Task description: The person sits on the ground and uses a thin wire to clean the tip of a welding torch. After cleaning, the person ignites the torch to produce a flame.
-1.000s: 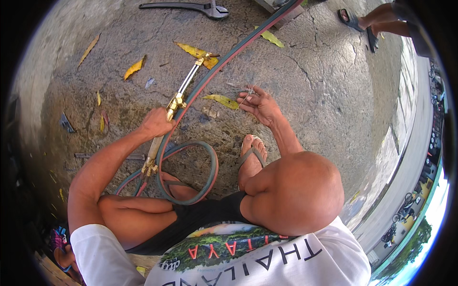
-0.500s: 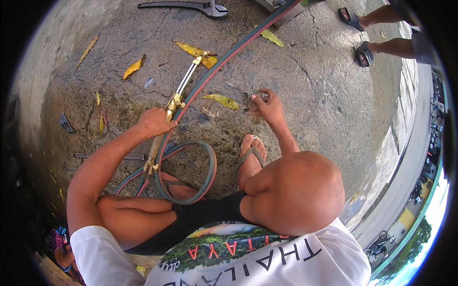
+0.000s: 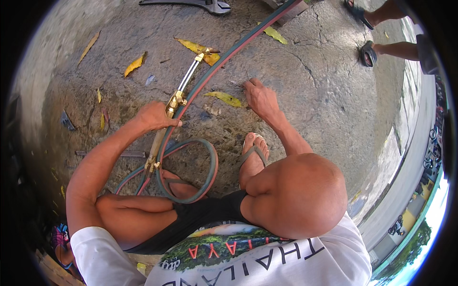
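Note:
My left hand is wrapped round the handle of a brass gas cutting torch, which points away from me with its bent tip by a yellow leaf. The paired green and red hose runs alongside the torch, touching my left thumb, and loops beside my foot. To the right of the torch, my right hand is low over the concrete, its fingers pinched together. A few thin wire-like strands show at its fingertips; exactly what is gripped is hidden.
An adjustable wrench lies at the far edge. Yellow leaves are scattered over the cracked concrete. A flat metal bar lies beyond my left forearm. Another person's sandalled feet stand at the far right.
My right hand has moved slightly left and away from me, turning its back upward over the thin strands. My left hand keeps hold of the torch. The other person's far foot has shifted.

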A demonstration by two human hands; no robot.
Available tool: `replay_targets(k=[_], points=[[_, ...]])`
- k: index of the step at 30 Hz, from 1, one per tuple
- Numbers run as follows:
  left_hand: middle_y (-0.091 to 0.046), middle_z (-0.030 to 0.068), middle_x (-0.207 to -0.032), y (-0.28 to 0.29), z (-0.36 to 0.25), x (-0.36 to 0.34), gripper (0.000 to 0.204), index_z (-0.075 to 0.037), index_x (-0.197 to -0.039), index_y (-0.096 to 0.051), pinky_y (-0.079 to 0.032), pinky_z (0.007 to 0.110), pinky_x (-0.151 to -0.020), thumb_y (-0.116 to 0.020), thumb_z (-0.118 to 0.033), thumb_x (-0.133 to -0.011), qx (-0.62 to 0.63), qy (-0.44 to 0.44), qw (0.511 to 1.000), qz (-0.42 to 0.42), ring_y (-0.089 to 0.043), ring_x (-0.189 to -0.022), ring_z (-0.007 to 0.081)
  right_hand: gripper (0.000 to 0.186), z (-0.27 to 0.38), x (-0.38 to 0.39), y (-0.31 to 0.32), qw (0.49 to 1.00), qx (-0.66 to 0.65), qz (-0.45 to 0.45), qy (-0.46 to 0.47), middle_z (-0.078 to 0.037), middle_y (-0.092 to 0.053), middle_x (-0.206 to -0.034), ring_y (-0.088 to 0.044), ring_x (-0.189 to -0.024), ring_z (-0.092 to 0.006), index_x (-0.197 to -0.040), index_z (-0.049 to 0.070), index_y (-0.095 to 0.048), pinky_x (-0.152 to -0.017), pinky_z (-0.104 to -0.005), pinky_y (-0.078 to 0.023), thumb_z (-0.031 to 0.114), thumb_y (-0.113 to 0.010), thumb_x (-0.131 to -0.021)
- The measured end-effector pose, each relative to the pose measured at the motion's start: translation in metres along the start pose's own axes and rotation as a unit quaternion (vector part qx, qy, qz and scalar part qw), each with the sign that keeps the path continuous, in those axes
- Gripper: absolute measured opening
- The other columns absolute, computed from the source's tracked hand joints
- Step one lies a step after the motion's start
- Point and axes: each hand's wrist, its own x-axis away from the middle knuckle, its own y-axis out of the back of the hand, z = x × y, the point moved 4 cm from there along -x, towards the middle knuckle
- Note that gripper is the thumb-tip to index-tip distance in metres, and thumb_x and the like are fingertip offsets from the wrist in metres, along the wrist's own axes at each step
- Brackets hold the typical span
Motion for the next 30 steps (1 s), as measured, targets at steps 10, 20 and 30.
replay_targets(k=[10, 20, 30], points=[[-0.064, 0.0224, -0.066, 0.012, 0.002, 0.009, 0.097, 0.010, -0.061, -0.061, -0.055, 0.053, -0.069, -0.072, -0.087, -0.066, -0.023, 0.029, 0.999, 0.011, -0.069, -0.069, 0.0362, 0.018, -0.003, 0.004, -0.013, 0.999, -0.027, -0.034, -0.010, -0.013, -0.065, -0.114, -0.070, -0.084, -0.0398, -0.115, 0.011, -0.065, -0.067, -0.0501, -0.058, 0.013, -0.058, -0.098], [-0.069, 0.0249, -0.076, 0.020, -0.002, 0.012, 0.096, 0.010, -0.071, -0.068, -0.057, 0.052, -0.073, -0.071, -0.085, -0.070, -0.047, 0.044, 0.998, 0.023, -0.072, -0.077, 0.0376, 0.017, 0.003, -0.005, -0.006, 0.999, -0.030, -0.032, -0.029, -0.013, -0.066, -0.115, -0.070, -0.084, -0.0399, -0.111, 0.010, -0.070, -0.070, -0.0493, -0.058, 0.016, -0.061, -0.098], [-0.060, 0.0213, -0.064, 0.022, 0.001, 0.008, 0.096, 0.011, -0.071, -0.064, -0.051, 0.056, -0.064, -0.066, -0.085, -0.076, -0.035, 0.018, 0.999, -0.002, -0.065, -0.066, 0.0366, 0.016, -0.008, -0.010, -0.015, 0.998, -0.040, -0.027, -0.029, -0.016, -0.064, -0.102, -0.068, -0.081, -0.0426, -0.108, 0.006, -0.064, -0.069, -0.0511, -0.056, 0.018, -0.057, -0.101]])
